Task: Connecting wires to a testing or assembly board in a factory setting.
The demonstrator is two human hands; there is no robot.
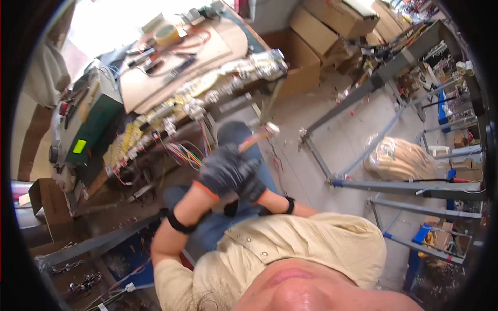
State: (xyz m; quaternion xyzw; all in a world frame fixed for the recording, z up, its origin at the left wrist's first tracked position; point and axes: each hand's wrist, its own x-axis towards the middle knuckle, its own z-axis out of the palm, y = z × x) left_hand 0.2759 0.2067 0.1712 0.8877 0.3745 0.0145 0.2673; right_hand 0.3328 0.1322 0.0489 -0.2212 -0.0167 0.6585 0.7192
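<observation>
Wires in orange and yellow tones, tipped with a white connector, rise from a seated worker's gloved left hand above the lap, just off the worktop's near right side. The left fingers are curled around the bundle; the right hand, in a matching grey glove, presses against the left from the right, its fingers partly hidden and blurred, so whether they too grasp the strands cannot be told. Black bands circle both forearms near the wrists, below orange cuffs.

Just left of the hands, multicoloured leads hang by the worktop; whether they reach the left glove is unclear. A long strip of white and yellowed connectors lines the near edge. Farther back lie a roll of tape and hand tools, while a green case with a bright yellow label stands at the left end.

Cardboard boxes crowd the far side. On the right, a plastic-wrapped pale bundle sits beside grey metal frames on the floor.
</observation>
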